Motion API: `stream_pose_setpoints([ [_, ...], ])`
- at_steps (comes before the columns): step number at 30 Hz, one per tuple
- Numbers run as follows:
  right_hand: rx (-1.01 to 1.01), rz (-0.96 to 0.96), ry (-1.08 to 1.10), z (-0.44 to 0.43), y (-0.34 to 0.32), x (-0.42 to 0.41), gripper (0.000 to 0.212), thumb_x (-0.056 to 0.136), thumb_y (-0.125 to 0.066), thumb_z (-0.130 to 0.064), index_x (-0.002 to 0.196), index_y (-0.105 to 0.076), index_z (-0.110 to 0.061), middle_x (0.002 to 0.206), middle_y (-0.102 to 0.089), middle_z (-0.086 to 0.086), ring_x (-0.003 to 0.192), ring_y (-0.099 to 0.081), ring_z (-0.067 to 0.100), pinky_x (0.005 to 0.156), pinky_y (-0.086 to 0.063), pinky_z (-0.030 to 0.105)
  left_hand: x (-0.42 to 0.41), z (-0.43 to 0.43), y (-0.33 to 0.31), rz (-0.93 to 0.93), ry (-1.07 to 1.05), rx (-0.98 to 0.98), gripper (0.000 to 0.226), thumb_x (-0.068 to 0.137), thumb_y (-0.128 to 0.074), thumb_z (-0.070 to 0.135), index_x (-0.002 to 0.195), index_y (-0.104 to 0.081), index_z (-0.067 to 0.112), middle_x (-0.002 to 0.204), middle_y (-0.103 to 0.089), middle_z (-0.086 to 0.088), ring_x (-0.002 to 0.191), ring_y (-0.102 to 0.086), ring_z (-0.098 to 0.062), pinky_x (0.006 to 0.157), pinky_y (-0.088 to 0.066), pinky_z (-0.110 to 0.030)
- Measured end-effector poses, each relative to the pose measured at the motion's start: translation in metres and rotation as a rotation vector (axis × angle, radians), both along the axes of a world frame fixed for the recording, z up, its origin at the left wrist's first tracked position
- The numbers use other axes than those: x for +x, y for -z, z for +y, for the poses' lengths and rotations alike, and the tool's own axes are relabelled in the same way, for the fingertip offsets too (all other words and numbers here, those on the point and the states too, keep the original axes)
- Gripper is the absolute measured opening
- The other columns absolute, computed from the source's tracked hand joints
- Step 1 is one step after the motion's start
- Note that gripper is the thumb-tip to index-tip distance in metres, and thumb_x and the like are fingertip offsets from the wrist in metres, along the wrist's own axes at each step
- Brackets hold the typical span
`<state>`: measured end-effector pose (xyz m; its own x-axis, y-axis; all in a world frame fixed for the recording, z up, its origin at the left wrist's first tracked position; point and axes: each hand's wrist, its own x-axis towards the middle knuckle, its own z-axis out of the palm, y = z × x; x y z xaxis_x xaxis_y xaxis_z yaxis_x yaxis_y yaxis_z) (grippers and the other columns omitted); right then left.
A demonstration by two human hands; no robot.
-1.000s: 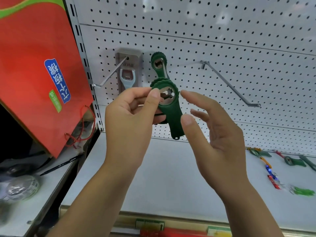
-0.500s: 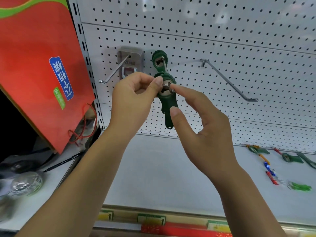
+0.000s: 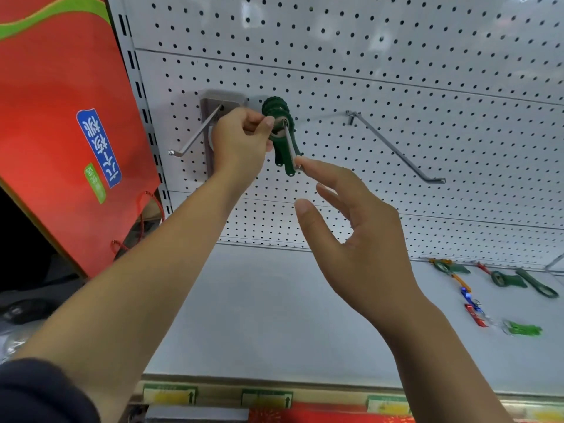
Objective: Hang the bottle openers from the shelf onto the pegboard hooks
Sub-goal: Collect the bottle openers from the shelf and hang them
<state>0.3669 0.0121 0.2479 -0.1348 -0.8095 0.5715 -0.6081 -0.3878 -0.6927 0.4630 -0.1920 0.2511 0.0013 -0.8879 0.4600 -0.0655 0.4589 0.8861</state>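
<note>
Two dark green bottle openers point(image 3: 282, 138) hang together on the middle pegboard hook point(image 3: 291, 145), far back near the board. My left hand point(image 3: 241, 145) pinches the front opener's ring at the hook. My right hand point(image 3: 354, 236) is below and to the right, fingers spread, its index fingertip touching the tip of that hook. More openers lie on the white shelf point(image 3: 268, 309) at the right: green ones point(image 3: 503, 279), a bright green one point(image 3: 523, 328) and a blue and red one point(image 3: 471, 303).
A carded opener point(image 3: 210, 138) hangs behind my left hand on the left hook point(image 3: 195, 135). A bare long hook point(image 3: 396, 148) juts out at the right. A red paper bag point(image 3: 61, 126) stands at the left edge. Price tags line the shelf front.
My left hand has slid the green opener back along the hook against the other one. My right hand let go of it and dropped away, fingers opening.
</note>
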Motion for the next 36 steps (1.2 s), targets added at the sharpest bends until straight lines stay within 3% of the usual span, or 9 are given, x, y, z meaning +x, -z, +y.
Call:
stream_pose_setpoints([
  [4,0.019,0.022,0.010,0.002,-0.001,-0.002,0.041,0.098,-0.061,-0.027,0.139,-0.055,-0.030,0.136,-0.059,-0.022,0.130,-0.052,-0.003,0.111,-0.044,0.030,-0.004,-0.020,-0.001,-0.067,-0.030,-0.028,0.012,0.097,-0.066,0.022,0.092,-0.067,0.010,0.075,-0.068,-0.004,0.076,-0.073,-0.027,0.075,-0.063,-0.041],
  [14,0.038,0.090,0.002,0.005,-0.002,-0.004,0.046,0.098,-0.061,-0.028,0.143,-0.050,-0.032,0.141,-0.055,-0.025,0.131,-0.048,-0.007,0.112,-0.041,0.024,-0.007,-0.039,-0.002,-0.157,-0.092,-0.057,0.008,0.094,-0.069,0.023,0.093,-0.067,0.016,0.076,-0.067,0.006,0.079,-0.072,-0.024,0.078,-0.061,-0.043],
  [19,0.041,0.129,0.009,0.006,-0.002,-0.009,0.049,0.098,-0.062,-0.029,0.145,-0.047,-0.035,0.143,-0.052,-0.026,0.132,-0.045,-0.010,0.110,-0.036,0.014,0.002,-0.020,0.006,-0.229,-0.061,-0.084,0.021,0.095,-0.067,0.020,0.115,-0.065,0.013,0.104,-0.067,0.003,0.096,-0.063,-0.010,0.092,-0.054,-0.029],
  [22,0.027,0.147,0.025,0.008,0.001,-0.014,0.049,0.098,-0.062,-0.029,0.144,-0.048,-0.038,0.141,-0.052,-0.028,0.129,-0.044,-0.014,0.106,-0.033,0.006,0.014,-0.001,0.017,-0.417,-0.067,-0.133,0.038,0.097,-0.065,0.024,0.133,-0.060,0.014,0.132,-0.063,-0.003,0.122,-0.057,-0.015,0.102,-0.042,-0.023],
  [24,0.023,0.172,0.048,0.008,0.006,-0.020,0.048,0.098,-0.062,-0.028,0.143,-0.049,-0.036,0.139,-0.053,-0.027,0.128,-0.042,-0.017,0.104,-0.030,0.002,0.024,0.012,0.029,-0.596,-0.087,-0.194,0.045,0.098,-0.064,0.028,0.140,-0.055,0.016,0.142,-0.057,-0.004,0.132,-0.051,-0.019,0.109,-0.037,-0.027],
  [28,0.008,0.217,0.096,0.010,0.025,-0.037,0.048,0.097,-0.064,-0.023,0.143,-0.051,-0.029,0.140,-0.054,-0.019,0.133,-0.046,-0.007,0.109,-0.031,0.007,0.046,0.041,0.064,-0.832,-0.046,-0.296,0.050,0.095,-0.066,0.036,0.140,-0.056,0.016,0.146,-0.055,-0.002,0.135,-0.048,-0.021,0.113,-0.039,-0.036],
  [31,0.061,0.218,0.120,0.015,0.049,-0.054,0.049,0.097,-0.063,-0.024,0.144,-0.050,-0.029,0.143,-0.054,-0.016,0.137,-0.044,-0.002,0.113,-0.035,0.016,0.053,0.068,0.093,-0.850,-0.013,-0.253,0.051,0.093,-0.068,0.036,0.139,-0.058,0.015,0.147,-0.054,-0.002,0.138,-0.045,-0.020,0.116,-0.032,-0.032],
  [36,0.220,0.231,0.192,0.032,0.091,-0.083,0.051,0.096,-0.062,-0.033,0.145,-0.048,-0.029,0.148,-0.049,-0.014,0.141,-0.040,0.002,0.115,-0.035,0.026,0.036,0.114,0.129,-0.828,0.065,-0.120,0.053,0.095,-0.064,0.040,0.143,-0.054,0.019,0.151,-0.049,0.004,0.144,-0.037,-0.015,0.120,-0.031,-0.039],
])
